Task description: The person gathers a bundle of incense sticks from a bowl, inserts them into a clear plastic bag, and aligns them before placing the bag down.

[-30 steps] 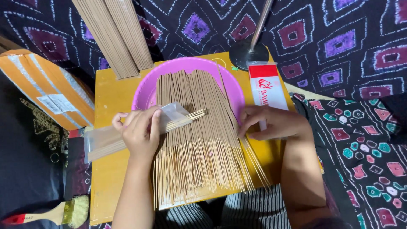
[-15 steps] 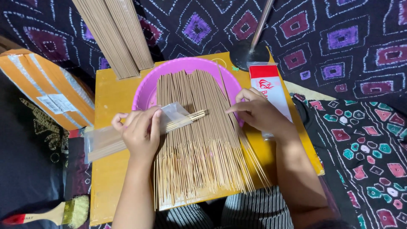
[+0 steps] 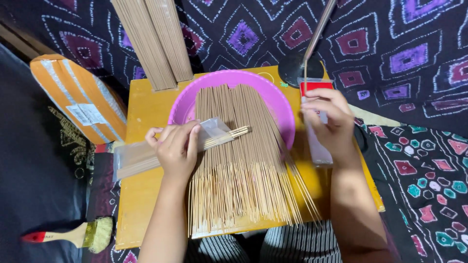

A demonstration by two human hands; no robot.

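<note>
My right hand (image 3: 325, 117) has moved off the pile of incense sticks (image 3: 243, 165) in the pink bowl (image 3: 183, 104). It now pinches one thin stick over the red packet (image 3: 316, 124). My left hand (image 3: 176, 148) still grips the clear pouch (image 3: 146, 153) of sticks.

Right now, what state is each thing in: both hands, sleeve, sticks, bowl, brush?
Left hand: gripping the clear sleeve.
Sleeve: partly filled, stick ends poking out of its open mouth.
Right hand: raised, pinching one thin stick.
Loose sticks: fanned from the bowl across the board.
Bowl: upright on the yellow board.
Brush: lying flat, untouched.
Stick bundles: stacked behind the bowl.
</note>
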